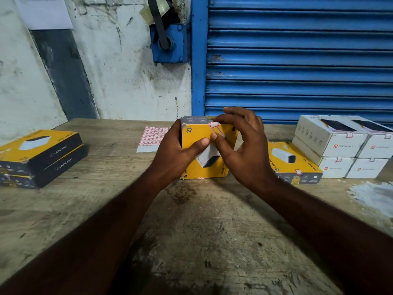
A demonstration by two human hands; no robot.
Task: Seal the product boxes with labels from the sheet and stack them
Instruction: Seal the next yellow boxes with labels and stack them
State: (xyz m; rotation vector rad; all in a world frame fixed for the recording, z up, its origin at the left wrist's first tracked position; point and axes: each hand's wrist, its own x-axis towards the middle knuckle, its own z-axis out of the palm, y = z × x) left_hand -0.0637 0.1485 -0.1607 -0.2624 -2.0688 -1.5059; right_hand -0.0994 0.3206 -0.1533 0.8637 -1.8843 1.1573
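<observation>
On the tabletop (191,231) the left hand (178,150) held the yellow box (204,171) stood on end, fingers curled round its left side, thumb on the face. The right hand (240,145) pinched a red-edged label (213,125) over the top edge btw thumb & forefinger. Step: sealing the top flap (bottom seal looked done). Long axis approx upright, grey flap end up, yellow face toward the person. Next, prob: rub label flat, then stack. Label sheet (153,135) lay just behind.

Worn wooden table (191,241), blue roller shutter (297,60), stained white wall (119,71), paper notice (44,11), blue bracket (172,50) with black lever (158,24)
</observation>
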